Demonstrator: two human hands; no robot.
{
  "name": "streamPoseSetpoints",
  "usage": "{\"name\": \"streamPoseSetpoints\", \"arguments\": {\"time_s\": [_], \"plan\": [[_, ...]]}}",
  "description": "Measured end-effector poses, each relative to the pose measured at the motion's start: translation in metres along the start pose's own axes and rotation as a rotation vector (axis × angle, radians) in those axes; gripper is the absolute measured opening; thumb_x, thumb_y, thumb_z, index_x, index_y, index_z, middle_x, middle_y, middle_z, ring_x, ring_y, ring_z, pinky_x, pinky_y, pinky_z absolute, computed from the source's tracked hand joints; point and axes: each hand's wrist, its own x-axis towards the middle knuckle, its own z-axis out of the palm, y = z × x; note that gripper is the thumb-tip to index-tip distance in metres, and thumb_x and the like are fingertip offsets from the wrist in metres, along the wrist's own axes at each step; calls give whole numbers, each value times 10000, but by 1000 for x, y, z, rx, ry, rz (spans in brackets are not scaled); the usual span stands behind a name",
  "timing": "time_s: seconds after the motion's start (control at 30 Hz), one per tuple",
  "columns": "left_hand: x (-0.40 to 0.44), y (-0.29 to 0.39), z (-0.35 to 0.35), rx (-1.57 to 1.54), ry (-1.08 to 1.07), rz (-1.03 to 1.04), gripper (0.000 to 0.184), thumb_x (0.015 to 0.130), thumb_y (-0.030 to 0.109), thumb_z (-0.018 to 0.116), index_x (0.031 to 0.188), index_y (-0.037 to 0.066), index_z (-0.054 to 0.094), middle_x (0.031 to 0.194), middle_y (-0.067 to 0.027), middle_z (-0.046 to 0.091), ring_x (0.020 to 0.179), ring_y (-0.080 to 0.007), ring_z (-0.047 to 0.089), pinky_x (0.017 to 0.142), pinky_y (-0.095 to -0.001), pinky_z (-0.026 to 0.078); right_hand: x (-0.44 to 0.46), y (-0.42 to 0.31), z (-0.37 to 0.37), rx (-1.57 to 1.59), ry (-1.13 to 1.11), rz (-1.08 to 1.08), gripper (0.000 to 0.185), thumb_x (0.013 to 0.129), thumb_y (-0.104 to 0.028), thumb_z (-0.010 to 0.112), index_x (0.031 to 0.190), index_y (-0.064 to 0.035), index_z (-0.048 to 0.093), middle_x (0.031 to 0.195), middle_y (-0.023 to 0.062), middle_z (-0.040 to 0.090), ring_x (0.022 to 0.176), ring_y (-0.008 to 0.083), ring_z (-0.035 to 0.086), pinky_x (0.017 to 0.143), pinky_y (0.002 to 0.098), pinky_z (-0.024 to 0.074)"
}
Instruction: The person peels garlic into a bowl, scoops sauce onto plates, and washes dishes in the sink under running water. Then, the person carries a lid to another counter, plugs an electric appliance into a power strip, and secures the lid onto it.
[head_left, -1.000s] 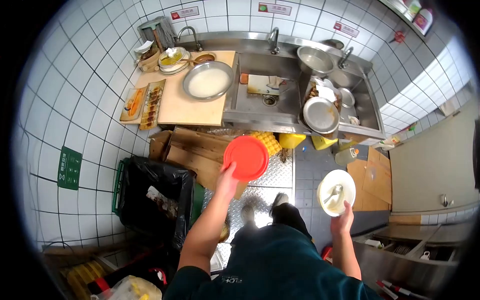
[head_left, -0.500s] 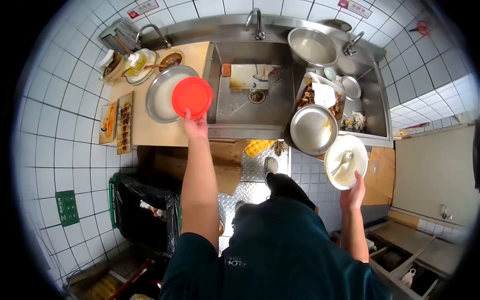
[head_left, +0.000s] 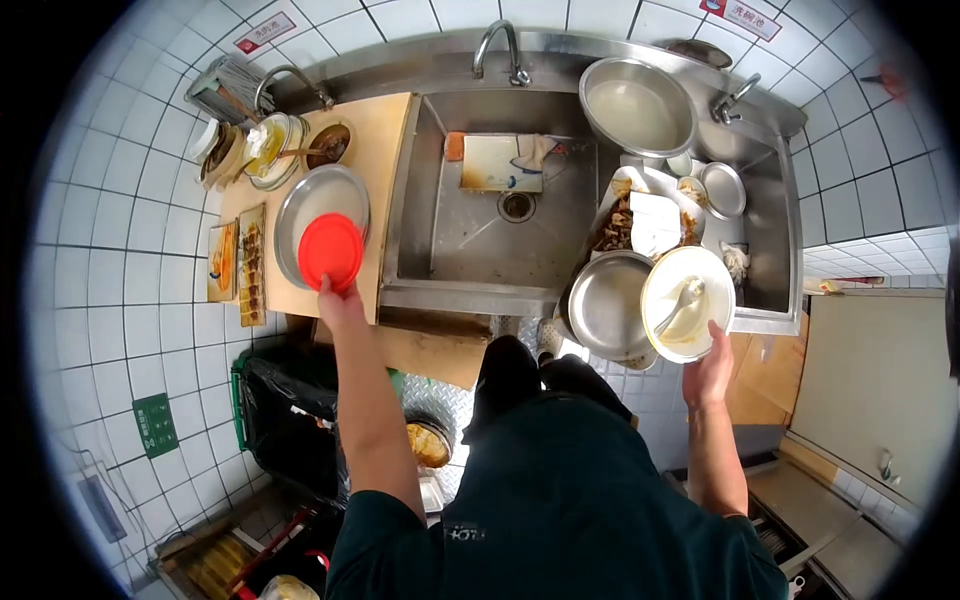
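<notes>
Head view: two bare hands were observed at a run of steel sinks. A red round lid [head_left: 331,250] was held in the left hand [head_left: 341,303], above the near part of a steel basin [head_left: 357,190] set on a pale wooden counter [head_left: 388,150]. The left fingers were closed on the lid's near rim, with the thumb laid on its visible face; the fingertips beneath were hidden. Contact between lid and basin could not be determined.

A white bowl [head_left: 668,285] was held in the right hand [head_left: 708,375]. The right fingers were closed on its near right side, with the thumb at the rim and the remainder partly hidden. A spoon [head_left: 688,293] was contained in the bowl. In view, a round steel pan [head_left: 605,310] was overlapped by the bowl; whether the two touched could not be told.

Two rectangular plates of food [head_left: 220,292] were noted left of the basin. In the middle sink [head_left: 470,245], a rectangular dish [head_left: 490,157], an orange sponge [head_left: 454,146] and a cloth [head_left: 534,152] were recorded. Food scraps [head_left: 615,215] and white paper [head_left: 655,225] were found behind the pan. A black-lined bin [head_left: 258,400] was seen below the counter.
</notes>
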Motion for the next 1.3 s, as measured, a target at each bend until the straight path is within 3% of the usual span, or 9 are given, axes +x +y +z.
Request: {"name": "streamPoseSetpoints", "arguments": {"time_s": [0.27,0.43,0.53,0.73,1.0,1.03,1.13,1.2,1.3], "plan": [[74,99,-60,-4,-110,98,465,1028,157,553,1458,15,448,1453,-182,543,1308,-340,548,1086,-520,483,36,22,62,-27,-132,81,509,1015,-219,524,1460,6,425,1407,157,523,1307,270,519,1108,390,408],[76,126,-62,495,33,513,424,1021,166,588,1395,-17,511,1393,-181,576,1221,-320,581,1032,-431,480,70,64,138,-269,-102,153,535,1013,-274,541,1471,-13,452,1381,165,564,1281,258,524,1095,384,394],[-13,118,14,398,59,513,422,1016,221,614,1339,-43,555,1321,-174,617,1176,-292,594,1026,-395,457,101,105,198,-417,-163,163,571,1014,-313,520,1490,-9,437,1382,179,563,1294,259,498,1123,407,337],[-104,53,67,528,-82,33,353,1003,192,633,1305,16,590,1293,-138,637,1136,-257,630,958,-378,519,181,211,283,-446,-110,213,415,1015,-323,519,1321,-44,511,1133,125,624,952,203,591,787,357,476],[-75,-27,59,471,-134,-418,338,1022,95,572,1349,11,556,1316,-143,639,1182,-258,635,1015,-390,525,342,354,306,-623,-65,142,457,1000,-341,572,1325,-27,500,1169,150,625,958,227,655,737,346,570],[-68,-35,60,489,-106,-440,354,1024,91,571,1367,12,542,1341,-138,627,1200,-253,625,1032,-395,517,339,333,320,-732,-112,213,534,1005,-373,570,1367,11,488,1239,201,619,1044,302,663,867,392,565],[-42,-57,66,532,-228,-488,401,1025,98,577,1412,14,510,1380,-131,602,1235,-249,598,1053,-407,496,340,306,355,-1185,110,-231,608,969,-350,623,1377,80,485,1314,324,580,1196,425,594,1032,443,468],[-23,-80,74,608,-249,-478,424,1030,106,574,1436,13,491,1400,-124,586,1252,-245,580,1063,-411,482,364,287,370,-1051,85,-748,574,972,-280,642,1400,67,480,1341,330,562,1254,448,547,1078,463,436],[1,-114,114,655,-307,-462,410,1031,76,558,1427,-7,494,1381,-120,586,1248,-218,558,1078,-352,444,365,205,422,-1016,6,-994,493,993,-194,603,1402,58,492,1346,307,569,1258,446,545,1078,454,441]]}}
